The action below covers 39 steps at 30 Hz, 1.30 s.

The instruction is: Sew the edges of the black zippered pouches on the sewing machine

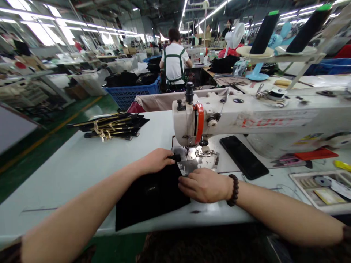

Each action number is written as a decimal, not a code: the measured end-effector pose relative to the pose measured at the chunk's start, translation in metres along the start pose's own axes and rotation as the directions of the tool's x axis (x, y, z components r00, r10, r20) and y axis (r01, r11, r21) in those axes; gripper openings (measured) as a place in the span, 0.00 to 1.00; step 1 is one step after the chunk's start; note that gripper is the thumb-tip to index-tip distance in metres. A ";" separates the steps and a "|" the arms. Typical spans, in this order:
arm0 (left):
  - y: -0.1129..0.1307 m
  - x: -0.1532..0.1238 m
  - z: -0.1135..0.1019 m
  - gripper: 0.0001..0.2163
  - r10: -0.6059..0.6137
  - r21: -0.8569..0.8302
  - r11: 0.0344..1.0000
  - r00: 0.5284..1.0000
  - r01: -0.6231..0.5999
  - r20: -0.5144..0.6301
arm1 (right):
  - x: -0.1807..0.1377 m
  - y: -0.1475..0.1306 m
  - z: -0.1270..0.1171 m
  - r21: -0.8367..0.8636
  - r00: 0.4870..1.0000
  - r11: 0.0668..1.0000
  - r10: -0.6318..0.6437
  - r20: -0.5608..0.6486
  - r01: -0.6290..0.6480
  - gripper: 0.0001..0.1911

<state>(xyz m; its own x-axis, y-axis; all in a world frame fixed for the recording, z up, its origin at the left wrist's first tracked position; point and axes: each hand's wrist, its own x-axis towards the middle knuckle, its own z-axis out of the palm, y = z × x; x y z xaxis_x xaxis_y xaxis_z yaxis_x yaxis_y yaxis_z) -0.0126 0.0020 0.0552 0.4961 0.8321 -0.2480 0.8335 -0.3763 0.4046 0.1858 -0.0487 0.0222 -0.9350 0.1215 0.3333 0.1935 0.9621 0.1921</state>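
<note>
A black fabric piece (pixel 153 197) lies on the pale table in front of a white sewing machine (pixel 230 117). My left hand (pixel 157 160) pinches its far end beside the metal needle plate (pixel 197 160), where a small dark tab shows at the fingertips. On the fabric's right edge, my right hand (pixel 205 185) is closed with its fingers pressed together on the cloth. The thumb of that hand is mostly hidden. Just beyond both hands stand the needle and presser foot, partly hidden by the machine head.
Black pieces with gold zippers (pixel 112 126) are stacked at the left. A black phone (pixel 244 157) lies under the machine arm. Scissors (pixel 293 162) and a tray of small parts (pixel 323 190) are at the right. A person (pixel 174 60) sits ahead near a blue crate (pixel 131 95).
</note>
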 end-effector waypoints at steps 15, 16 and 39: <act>-0.017 0.064 0.025 0.10 -0.109 0.119 0.981 0.946 0.152 -0.304 | -0.001 0.032 0.028 0.055 0.889 0.919 0.361 0.283 -0.391 0.12; -0.016 0.070 0.025 0.10 -0.076 0.124 0.985 0.950 0.119 -0.303 | -0.003 0.033 0.026 0.043 0.881 0.915 0.372 0.291 -0.401 0.12; -0.021 0.088 0.043 0.09 0.239 0.134 0.970 0.913 -0.205 -0.331 | -0.015 0.026 0.022 0.070 0.927 0.959 0.246 0.283 -0.276 0.13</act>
<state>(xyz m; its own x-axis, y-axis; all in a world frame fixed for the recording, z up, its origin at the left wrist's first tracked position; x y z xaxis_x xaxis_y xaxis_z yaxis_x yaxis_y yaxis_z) 0.0238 0.0654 -0.0127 0.5716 0.8045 0.1613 0.7389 -0.5902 0.3251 0.1981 -0.0198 0.0019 -0.9032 0.4188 0.0945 0.4229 0.9058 0.0275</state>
